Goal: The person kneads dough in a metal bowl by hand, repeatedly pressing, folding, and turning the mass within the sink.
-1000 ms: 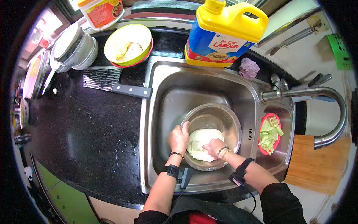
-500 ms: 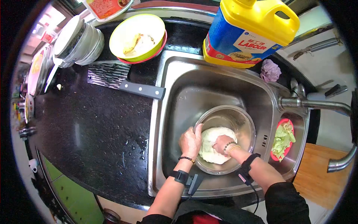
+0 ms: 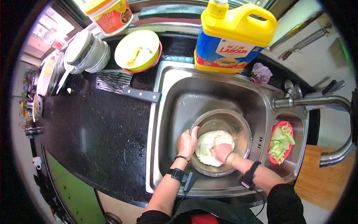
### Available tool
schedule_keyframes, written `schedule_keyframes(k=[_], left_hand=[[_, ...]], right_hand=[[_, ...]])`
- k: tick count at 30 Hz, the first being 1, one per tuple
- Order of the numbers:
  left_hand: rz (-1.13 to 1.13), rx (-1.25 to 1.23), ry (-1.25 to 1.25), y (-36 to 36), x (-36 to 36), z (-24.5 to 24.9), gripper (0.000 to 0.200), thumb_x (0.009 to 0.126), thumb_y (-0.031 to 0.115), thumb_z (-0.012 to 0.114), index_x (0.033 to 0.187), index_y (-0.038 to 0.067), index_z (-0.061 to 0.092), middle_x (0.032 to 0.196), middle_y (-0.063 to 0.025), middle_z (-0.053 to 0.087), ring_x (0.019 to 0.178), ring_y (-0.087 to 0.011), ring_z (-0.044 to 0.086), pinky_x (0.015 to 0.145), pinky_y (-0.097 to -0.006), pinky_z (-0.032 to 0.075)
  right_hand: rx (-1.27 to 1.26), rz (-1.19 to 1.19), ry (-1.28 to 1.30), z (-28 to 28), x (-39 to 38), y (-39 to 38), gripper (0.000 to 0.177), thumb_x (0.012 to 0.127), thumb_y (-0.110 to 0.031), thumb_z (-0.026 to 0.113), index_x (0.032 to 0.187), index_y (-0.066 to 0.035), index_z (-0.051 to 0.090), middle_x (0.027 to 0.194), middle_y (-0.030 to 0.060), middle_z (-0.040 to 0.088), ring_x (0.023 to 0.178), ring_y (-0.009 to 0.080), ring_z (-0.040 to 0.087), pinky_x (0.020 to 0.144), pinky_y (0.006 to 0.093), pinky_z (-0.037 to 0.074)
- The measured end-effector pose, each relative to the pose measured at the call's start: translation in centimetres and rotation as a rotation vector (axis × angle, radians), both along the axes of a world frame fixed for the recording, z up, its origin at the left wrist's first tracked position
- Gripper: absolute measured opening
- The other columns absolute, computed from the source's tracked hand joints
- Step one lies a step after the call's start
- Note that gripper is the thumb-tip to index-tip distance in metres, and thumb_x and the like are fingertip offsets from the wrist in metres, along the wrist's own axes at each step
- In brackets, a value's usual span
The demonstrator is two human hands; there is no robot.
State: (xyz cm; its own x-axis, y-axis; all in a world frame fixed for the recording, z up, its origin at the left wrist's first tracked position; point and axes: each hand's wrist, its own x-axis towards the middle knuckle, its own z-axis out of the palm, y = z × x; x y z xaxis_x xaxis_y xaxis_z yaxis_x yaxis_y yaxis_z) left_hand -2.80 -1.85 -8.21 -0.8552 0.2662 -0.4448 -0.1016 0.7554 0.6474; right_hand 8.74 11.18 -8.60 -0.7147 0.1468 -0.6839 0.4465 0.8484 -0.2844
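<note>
sink layout rn

bowl [image 3: 232,118] sits in the sink [image 3: 175,93], cabbage [image 3: 207,147] inside it. left hand [image 3: 187,142] holds the bowl's left rim, right hand [image 3: 221,151] is on the cabbage. cleaver [image 3: 123,87] lies on the counter [image 3: 97,130] left of the sink, jug [image 3: 231,37] stands behind it, tray of leaves [image 3: 280,142] to the right.

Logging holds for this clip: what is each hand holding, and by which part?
Left hand grips the bowl by its left rim. Right hand lies on the pale lump inside; a closed grip cannot be told.

Black counter [image 3: 95,130]: cleaver [image 3: 125,88], green bowl [image 3: 137,50], stacked bowls [image 3: 88,52], detergent jug [image 3: 232,39].
</note>
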Motion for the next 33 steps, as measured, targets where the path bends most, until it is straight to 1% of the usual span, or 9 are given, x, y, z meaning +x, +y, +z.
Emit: schedule_keyframes(k=[2, 6, 8, 9, 12, 17, 24, 29, 33], left_hand=[[-0.009, -0.029, -0.009, 0.2, -0.1, 0.4, 0.055, 0.083, 0.051, 0.044, 0.076, 0.000, 0.062, 0.075, -0.0245, 0.060, 0.075, -0.0398, 0.059, 0.066, -0.0453, 0.045], [-0.006, -0.008, -0.018, 0.0, 0.0, -0.3, 0.054, 0.083, 0.051, 0.044, 0.076, 0.001, 0.062, 0.075, -0.0234, 0.060, 0.076, -0.0393, 0.059, 0.066, -0.0451, 0.045], [0.006, 0.012, -0.018, 0.2, 0.0, 0.5, 0.054, 0.083, 0.051, 0.044, 0.076, 0.001, 0.062, 0.075, -0.0232, 0.060, 0.075, -0.0393, 0.059, 0.066, -0.0451, 0.045], [0.025, 0.020, -0.023, 0.2, -0.2, 0.7, 0.053, 0.083, 0.051, 0.044, 0.075, 0.002, 0.062, 0.074, -0.0230, 0.060, 0.075, -0.0393, 0.059, 0.066, -0.0451, 0.045], [-0.007, -0.045, 0.003, -0.1, 0.0, 0.1, 0.053, 0.083, 0.051, 0.044, 0.075, 0.002, 0.062, 0.075, -0.0225, 0.061, 0.074, -0.0387, 0.059, 0.066, -0.0451, 0.045], [-0.036, -0.074, -0.002, 0.0, -0.2, 0.2, 0.053, 0.084, 0.051, 0.044, 0.075, 0.002, 0.062, 0.074, -0.0223, 0.061, 0.074, -0.0383, 0.059, 0.065, -0.0446, 0.046], [-0.037, -0.074, 0.025, 0.0, -0.1, 0.1, 0.052, 0.084, 0.050, 0.045, 0.076, 0.001, 0.063, 0.075, -0.0232, 0.061, 0.075, -0.0389, 0.059, 0.066, -0.0452, 0.046], [-0.039, -0.067, 0.039, -0.2, 0.0, 0.4, 0.052, 0.084, 0.050, 0.045, 0.076, 0.001, 0.062, 0.074, -0.0232, 0.060, 0.074, -0.0387, 0.059, 0.065, -0.0453, 0.046], [-0.045, -0.043, 0.052, -0.3, 0.1, -0.3, 0.052, 0.084, 0.049, 0.045, 0.076, 0.001, 0.062, 0.075, -0.0233, 0.061, 0.074, -0.0384, 0.059, 0.065, -0.0453, 0.046]], right_hand=[[-0.041, 0.120, 0.036, 3.6, -0.6, -0.3, 0.032, 0.075, -0.028, 0.056, 0.094, -0.002, 0.058, 0.075, 0.0179, 0.061, 0.073, 0.0339, 0.060, 0.067, 0.0440, 0.047], [0.003, 0.196, 0.353, 3.8, -4.8, -1.3, 0.033, 0.070, -0.025, 0.061, 0.095, -0.004, 0.059, 0.085, 0.0157, 0.061, 0.083, 0.0305, 0.058, 0.073, 0.0417, 0.045], [0.130, 0.446, 0.191, 0.7, -6.9, -2.5, 0.039, 0.063, -0.025, 0.067, 0.098, -0.008, 0.060, 0.094, 0.0118, 0.059, 0.096, 0.0266, 0.053, 0.081, 0.0397, 0.040], [0.111, 0.494, -0.074, -0.8, -7.7, -3.1, 0.045, 0.060, -0.028, 0.070, 0.100, -0.010, 0.060, 0.102, 0.0091, 0.058, 0.103, 0.0235, 0.049, 0.085, 0.0391, 0.035], [0.144, 0.502, 0.035, -3.6, -7.0, -3.8, 0.042, 0.060, -0.028, 0.070, 0.097, -0.010, 0.062, 0.099, 0.0094, 0.060, 0.100, 0.0234, 0.051, 0.085, 0.0396, 0.034], [0.083, 0.654, -0.072, 1.2, -6.9, -2.6, 0.035, 0.059, -0.032, 0.071, 0.087, -0.012, 0.065, 0.090, 0.0084, 0.062, 0.099, 0.0241, 0.051, 0.084, 0.0397, 0.034], [0.082, 0.352, 0.400, 6.9, -4.3, 5.7, 0.035, 0.063, -0.041, 0.069, 0.082, -0.013, 0.060, 0.083, 0.0102, 0.055, 0.085, 0.0284, 0.052, 0.075, 0.0400, 0.040], [0.162, 0.239, 0.413, 8.8, -1.4, 6.3, 0.041, 0.064, -0.044, 0.068, 0.082, -0.010, 0.056, 0.084, 0.0128, 0.052, 0.083, 0.0303, 0.051, 0.067, 0.0414, 0.045], [0.023, 0.158, 0.218, 11.1, 2.7, 4.2, 0.049, 0.063, -0.046, 0.069, 0.083, -0.005, 0.050, 0.085, 0.0153, 0.050, 0.082, 0.0330, 0.052, 0.067, 0.0414, 0.045]])
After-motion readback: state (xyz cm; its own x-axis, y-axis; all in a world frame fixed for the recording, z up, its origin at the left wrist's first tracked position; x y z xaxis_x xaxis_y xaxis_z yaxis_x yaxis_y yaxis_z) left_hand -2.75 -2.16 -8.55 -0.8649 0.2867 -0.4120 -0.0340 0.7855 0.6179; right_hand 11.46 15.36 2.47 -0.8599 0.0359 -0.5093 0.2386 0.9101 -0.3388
